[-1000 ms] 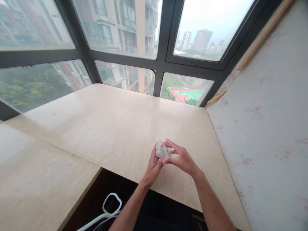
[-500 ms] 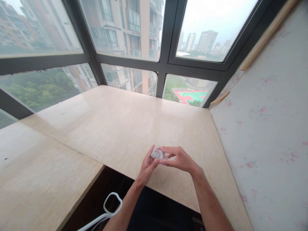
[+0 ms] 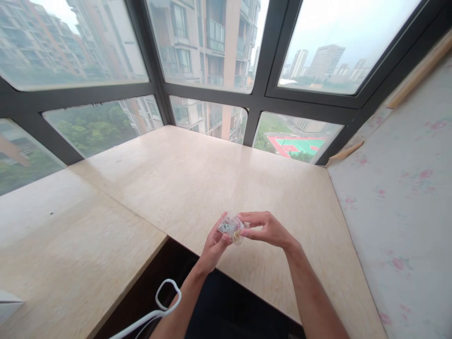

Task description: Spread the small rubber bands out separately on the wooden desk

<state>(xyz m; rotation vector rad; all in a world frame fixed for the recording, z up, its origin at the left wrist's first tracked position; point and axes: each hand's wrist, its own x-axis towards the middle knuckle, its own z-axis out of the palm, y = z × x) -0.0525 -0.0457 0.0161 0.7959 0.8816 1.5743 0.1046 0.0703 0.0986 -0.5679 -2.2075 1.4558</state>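
Between my two hands, above the stone-patterned counter, is a small clear plastic packet. Pale greenish loops and a gold-coloured bit show inside it; their kind is too small to make out. My left hand grips the packet from the left, thumb in front and fingers behind. On the right side, the thumb and fingers of my right hand pinch its edge.
A white looped cable or frame rises beside my left forearm, over a dark opening in the counter. Dark-framed windows line the back. Flowered wallpaper borders the right. A white box corner shows at lower left.
The view has turned a little left. The packet now shows more of itself between my hands, with the gold-coloured bit in sight, and my right fingers sit farther toward its right edge.
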